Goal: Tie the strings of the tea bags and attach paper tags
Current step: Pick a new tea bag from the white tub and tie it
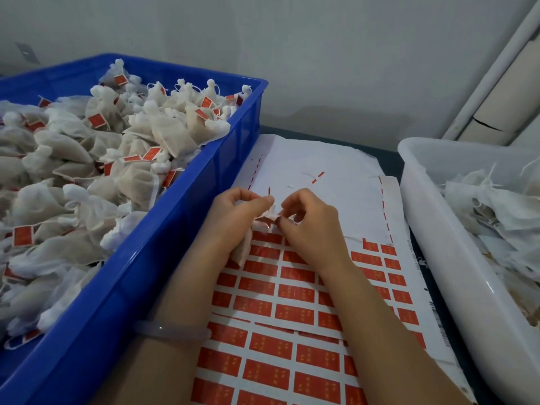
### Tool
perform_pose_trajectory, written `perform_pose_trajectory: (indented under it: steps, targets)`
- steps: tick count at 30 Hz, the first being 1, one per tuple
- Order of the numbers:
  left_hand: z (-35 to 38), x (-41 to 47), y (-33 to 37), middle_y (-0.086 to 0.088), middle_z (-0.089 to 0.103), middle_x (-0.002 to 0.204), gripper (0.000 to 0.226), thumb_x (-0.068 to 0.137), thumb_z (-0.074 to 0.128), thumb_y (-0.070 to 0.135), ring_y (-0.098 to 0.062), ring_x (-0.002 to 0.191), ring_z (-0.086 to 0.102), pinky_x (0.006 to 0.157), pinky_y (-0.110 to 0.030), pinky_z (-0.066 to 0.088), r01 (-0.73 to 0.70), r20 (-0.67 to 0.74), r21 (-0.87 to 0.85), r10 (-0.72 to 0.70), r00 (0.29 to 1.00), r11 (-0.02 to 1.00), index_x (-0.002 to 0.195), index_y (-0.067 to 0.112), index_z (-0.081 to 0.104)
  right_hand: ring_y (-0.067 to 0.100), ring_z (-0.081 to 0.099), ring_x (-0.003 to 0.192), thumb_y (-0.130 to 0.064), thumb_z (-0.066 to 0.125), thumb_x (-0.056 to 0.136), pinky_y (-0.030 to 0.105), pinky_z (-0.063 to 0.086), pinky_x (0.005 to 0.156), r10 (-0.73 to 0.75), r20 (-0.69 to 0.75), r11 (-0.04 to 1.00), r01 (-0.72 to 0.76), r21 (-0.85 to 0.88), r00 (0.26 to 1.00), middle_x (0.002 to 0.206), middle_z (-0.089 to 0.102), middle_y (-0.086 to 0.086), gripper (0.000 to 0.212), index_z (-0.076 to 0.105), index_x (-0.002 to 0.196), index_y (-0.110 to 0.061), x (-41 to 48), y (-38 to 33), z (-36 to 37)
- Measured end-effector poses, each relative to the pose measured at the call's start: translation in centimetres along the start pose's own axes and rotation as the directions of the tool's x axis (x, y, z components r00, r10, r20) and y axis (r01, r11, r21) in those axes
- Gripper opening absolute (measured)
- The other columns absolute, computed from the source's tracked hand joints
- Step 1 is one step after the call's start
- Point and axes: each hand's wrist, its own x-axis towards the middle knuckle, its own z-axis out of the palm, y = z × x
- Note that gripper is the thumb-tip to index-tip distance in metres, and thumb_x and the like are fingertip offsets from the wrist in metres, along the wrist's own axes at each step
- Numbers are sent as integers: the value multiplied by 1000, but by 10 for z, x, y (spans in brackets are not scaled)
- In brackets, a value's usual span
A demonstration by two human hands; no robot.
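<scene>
While gripping the tea bag (244,249) in left hand (233,217) and pinching red tag (266,221) with right hand (309,223), could stick it crooked through a loosened pinch.

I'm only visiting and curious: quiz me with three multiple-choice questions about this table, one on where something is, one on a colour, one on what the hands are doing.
1. Where do the tagged tea bags lie?
A. in the blue crate on the left
B. in a cardboard box
C. on a shelf

2. What colour are the tags on the sticker sheet?
A. green
B. red
C. blue

3. What are the two hands doing?
A. lying flat on the table
B. pouring water
C. holding a bag and a tag between them

Answers:
1 A, bags with red tags are piled in the blue crate.
2 B, the sheet shows rows of red rectangles.
3 C, the left hand grips a tea bag and the right hand pinches a red tag beside it.
</scene>
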Motion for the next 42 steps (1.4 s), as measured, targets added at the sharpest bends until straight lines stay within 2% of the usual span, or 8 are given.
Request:
perform_pose_trajectory:
  steps: [4, 9, 13, 18, 22, 25, 28, 42]
  targets:
    - [-2, 2, -1, 3, 63, 76, 23, 87, 56, 43, -6, 63, 62, 50, -19, 42, -21, -94, 243, 45, 995, 970, 89, 20, 56, 9, 53, 76, -25, 61, 88, 13, 40, 67, -41, 18, 986, 43, -160, 999, 93, 63, -3, 6, 57, 93, -24, 1, 8, 5]
    - [-4, 3, 6, 11, 55, 55, 24, 90, 53, 42, -5, 47, 52, 48, -18, 40, -39, -123, -19, 36, 992, 999, 78, 24, 64, 6, 57, 77, -27, 64, 86, 15, 47, 72, 66, 37, 997, -67, 26, 997, 91, 61, -9, 11, 53, 90, -29, 3, 19, 1]
    - [5, 0, -6, 18, 58, 76, 10, 92, 54, 31, 0, 58, 61, 42, -9, 41, -103, -7, 408, 116, 993, 907, 87, 32, 62, 1, 58, 72, -30, 61, 89, 8, 40, 61, 138, 19, 973, -140, 186, 990, 79, 58, -17, 5, 60, 85, -26, 4, 20, 1]
    - [9, 4, -16, 11, 63, 100, 23, 92, 52, 35, -4, 76, 62, 66, -23, 53, -124, 96, 643, 81, 992, 756, 111, 33, 63, 5, 58, 69, -29, 60, 89, 9, 41, 59, 222, -45, 927, -197, 318, 974, 74, 60, -12, 15, 59, 75, -24, 8, 23, -3]
    - [7, 4, -11, 21, 59, 87, 23, 90, 50, 46, -1, 77, 59, 62, -21, 46, -102, 88, 336, 77, 993, 936, 99, 32, 65, 8, 60, 77, -34, 62, 87, 13, 45, 64, 364, -217, 858, -235, 457, 906, 78, 62, -16, 10, 60, 78, -32, 12, 26, -19]
    - [6, 0, 0, 18, 60, 70, 15, 89, 56, 26, -6, 76, 60, 64, -25, 47, -91, 115, 77, 82, 990, 993, 85, 33, 67, 6, 63, 78, -36, 66, 84, 13, 53, 66, 369, -308, 839, -171, 517, 877, 84, 65, -19, 12, 58, 76, -41, 15, 21, -36]
    - [9, -8, 7, 13, 58, 56, 21, 87, 58, 13, -9, 64, 57, 61, -24, 47, -159, 186, 53, 146, 972, 986, 80, 30, 67, 1, 64, 75, -31, 70, 82, 10, 53, 62, 356, -310, 823, -138, 552, 882, 84, 66, -18, 18, 58, 81, -44, 14, 16, -48]
    - [26, -29, 20, 7, 74, 78, 12, 83, 62, 9, -12, 69, 71, 62, -21, 57, -247, 304, -97, 265, 915, 964, 77, 13, 53, 7, 64, 63, -20, 66, 84, 17, 52, 57, 495, -157, 624, -224, 749, 855, 70, 68, -9, 18, 68, 69, -30, -41, 7, -53]
